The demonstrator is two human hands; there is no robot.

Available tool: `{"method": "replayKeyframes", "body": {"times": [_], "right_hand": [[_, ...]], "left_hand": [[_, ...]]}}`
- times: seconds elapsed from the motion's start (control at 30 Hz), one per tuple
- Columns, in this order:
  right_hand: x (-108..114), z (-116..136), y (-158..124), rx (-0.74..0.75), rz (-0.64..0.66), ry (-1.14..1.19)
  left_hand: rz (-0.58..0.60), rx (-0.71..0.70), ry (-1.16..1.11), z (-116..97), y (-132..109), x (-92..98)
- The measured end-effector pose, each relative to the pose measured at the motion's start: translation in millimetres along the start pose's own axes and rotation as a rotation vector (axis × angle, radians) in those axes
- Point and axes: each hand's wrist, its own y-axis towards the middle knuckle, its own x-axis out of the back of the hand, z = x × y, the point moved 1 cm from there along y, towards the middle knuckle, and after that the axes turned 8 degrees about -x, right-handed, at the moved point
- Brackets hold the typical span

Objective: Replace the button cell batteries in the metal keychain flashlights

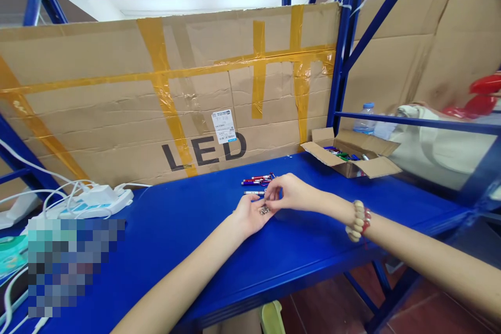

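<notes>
My left hand (252,215) is palm up over the blue tabletop (188,229), fingers partly curled, with a small pile of shiny metal pieces (264,210) in its palm. Just above that palm, my right hand (285,193) has its fingertips pinched together; what they hold, if anything, is too small to make out. Beaded bracelets (357,220) circle my right wrist. Behind the hands lie a silver pen-like item (253,193) and several red and purple ones (256,180), partly hidden by my right hand.
An open cardboard box (348,154) with colourful slim items stands at the back right. A large cardboard sheet (195,99) marked LED lines the back. White power strips (97,201) and cables lie at left. A bottle (365,119) stands beyond the blue frame.
</notes>
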Motion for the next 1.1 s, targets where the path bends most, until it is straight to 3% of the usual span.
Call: {"method": "replayKeyframes", "body": {"times": [0.1, 0.17, 0.27, 0.47, 0.87, 1.1], "right_hand": [[4, -2, 3, 0.148, 0.064, -0.040], [13, -18, 9, 0.049, 0.007, -0.120], [23, -54, 15, -0.251, -0.043, -0.238], [17, -103, 15, -0.372, -0.040, -0.209], [1, -101, 45, -0.336, -0.101, -0.137], [-6, -105, 51, -0.282, -0.114, -0.143]], "left_hand": [[-0.012, 0.000, 0.002, 0, 0, 2.8], [-0.033, 0.004, 0.004, -1, -1, 5.9], [-0.050, 0.003, 0.001, -5, -4, 11.0], [-0.042, -0.012, -0.010, -12, -7, 17.4], [-0.045, -0.032, -0.016, -21, -6, 19.3], [-0.062, -0.084, -0.023, -42, -14, 25.5]]}}
